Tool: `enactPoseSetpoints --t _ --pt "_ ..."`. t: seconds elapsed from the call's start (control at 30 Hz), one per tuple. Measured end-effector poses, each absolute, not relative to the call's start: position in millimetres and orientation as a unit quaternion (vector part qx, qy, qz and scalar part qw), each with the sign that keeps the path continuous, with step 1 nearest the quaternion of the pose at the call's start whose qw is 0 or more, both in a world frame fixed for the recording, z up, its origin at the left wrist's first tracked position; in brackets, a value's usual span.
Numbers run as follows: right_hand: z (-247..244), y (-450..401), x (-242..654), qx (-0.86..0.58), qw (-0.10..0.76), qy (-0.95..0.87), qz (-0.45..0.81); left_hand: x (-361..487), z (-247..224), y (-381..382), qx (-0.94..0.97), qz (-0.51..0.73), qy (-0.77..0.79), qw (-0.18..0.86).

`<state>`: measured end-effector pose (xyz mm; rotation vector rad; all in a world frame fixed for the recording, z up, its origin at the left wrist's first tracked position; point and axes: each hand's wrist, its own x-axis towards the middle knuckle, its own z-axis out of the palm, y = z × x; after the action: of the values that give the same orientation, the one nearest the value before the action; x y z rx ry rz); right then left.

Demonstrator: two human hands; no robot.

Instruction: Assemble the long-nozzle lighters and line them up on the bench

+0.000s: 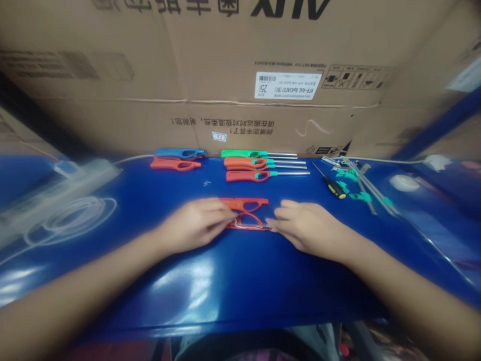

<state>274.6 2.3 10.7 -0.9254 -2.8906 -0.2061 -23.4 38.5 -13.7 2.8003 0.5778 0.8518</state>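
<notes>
Two red halves of a lighter casing lie side by side on the blue table, the far half (259, 202) and the near half (251, 228). A white wire (244, 225) runs inside the near half. My left hand (201, 220) covers the left ends of both halves, its fingers pinched at the near half by the trigger loop. At the right end of that half, my right hand (306, 224) has thumb and fingertips pressed together around a small greyish end piece (267, 226), too blurred to name.
Behind stand finished-looking lighters, green (244, 153) and red (246, 176), and casings, blue (176, 153) and red (173, 164). A screwdriver (332, 185), metal tubes (370, 188) and teal triggers (347, 175) lie right. A power strip (86, 175) and coiled cable (80, 215) lie left. Cardboard (188, 75) backs the table.
</notes>
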Motion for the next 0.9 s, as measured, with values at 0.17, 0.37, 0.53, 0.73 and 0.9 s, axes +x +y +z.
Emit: enactPoseSetpoints --t 0.17,0.37,0.53,0.73,0.9 --pt "9 6 280 -0.331 0.061 -0.939 -0.076 -26 -5 35 0.948 0.25 0.185 0.075" --pt "11 6 284 -0.369 0.087 -0.925 -0.01 -25 -5 33 0.949 0.239 0.185 0.091" --pt "7 3 274 -0.386 0.155 -0.906 0.076 -20 -11 30 0.943 0.254 0.196 0.093" --pt "2 0 261 -0.387 0.136 -0.906 0.107 -17 -13 24 0.939 0.258 0.214 0.082" --pt "3 0 260 -0.405 0.143 -0.891 0.146 -17 -14 24 0.937 0.257 0.222 0.086"
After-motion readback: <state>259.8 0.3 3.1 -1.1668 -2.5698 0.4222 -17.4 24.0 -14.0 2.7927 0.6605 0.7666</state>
